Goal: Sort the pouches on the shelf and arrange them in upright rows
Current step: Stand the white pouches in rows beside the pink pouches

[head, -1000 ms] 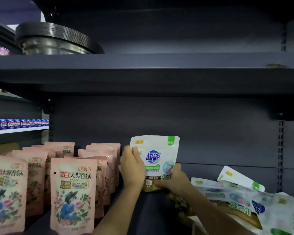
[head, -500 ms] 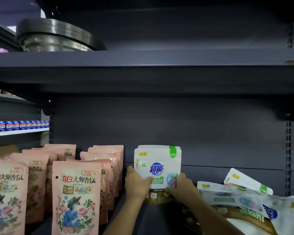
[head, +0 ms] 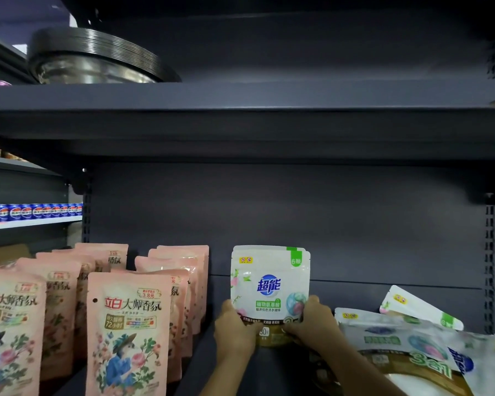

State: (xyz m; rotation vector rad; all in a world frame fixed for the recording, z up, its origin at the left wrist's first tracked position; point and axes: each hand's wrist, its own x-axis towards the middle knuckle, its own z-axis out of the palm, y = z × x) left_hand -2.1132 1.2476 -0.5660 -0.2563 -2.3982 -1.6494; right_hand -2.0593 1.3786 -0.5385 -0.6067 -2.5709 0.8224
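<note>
White pouch [head: 270, 284] stands upright mid-shelf [head: 223, 375], back near the rear panel, a second white pouch directly behind it. Both hands pinch its lower corners: left hand [head: 235, 330] on the bottom-left, right hand [head: 312, 321] on the bottom-right, fingers curled around the edges, thumbs on the front face. Pink pouches [head: 129, 332] fill the left end of the shelf in upright rows, front one near the front edge, a clear gap between them and the white pouch. White pile [head: 406, 347] lies flat and jumbled at the right end, one pouch tilted up on top toward the back. Upper shelf [head: 240, 95] carries a stack of metal pans [head: 92, 61] at its left end. Blue cans [head: 32, 211] line a neighbouring rack at far left.
</note>
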